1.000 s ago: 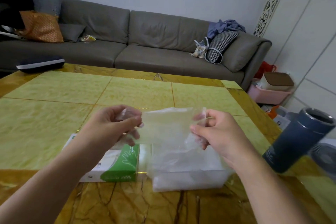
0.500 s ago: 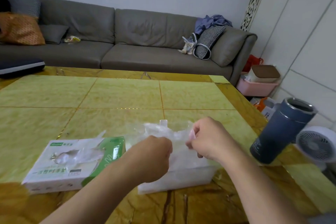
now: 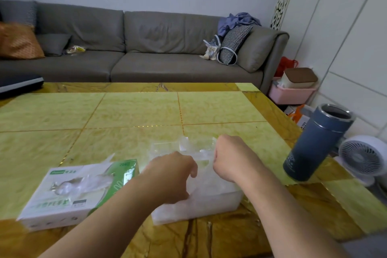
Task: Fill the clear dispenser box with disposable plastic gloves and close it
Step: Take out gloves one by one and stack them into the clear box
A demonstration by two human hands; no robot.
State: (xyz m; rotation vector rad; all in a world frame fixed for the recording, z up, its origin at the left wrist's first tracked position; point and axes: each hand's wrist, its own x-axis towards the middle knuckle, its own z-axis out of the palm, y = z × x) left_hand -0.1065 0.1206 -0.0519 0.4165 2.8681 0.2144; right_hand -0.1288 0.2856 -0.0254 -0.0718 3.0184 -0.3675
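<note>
Your left hand (image 3: 174, 176) is over the near-left part of the clear dispenser box (image 3: 217, 203), knuckles up, fingers curled down into the plastic gloves (image 3: 206, 184) piled inside. Looks like it's pressing or gripping the film, but the fingertips are hidden, so I can't tell which. Your right hand (image 3: 231, 156) is at the box's far-right side, fist-like, fingers curled under; it touches the crumpled film there, but the grip itself is out of sight too. The box sits on the tabletop (image 3: 125, 111) near the front edge, its top open and loose film sticking up at the back. The green-and-white glove carton (image 3: 69, 192) lies just left of it, a glove poking out of its slot. A blue tumbler (image 3: 316, 142) stands well to the right, near the tabletop's edge.
</note>
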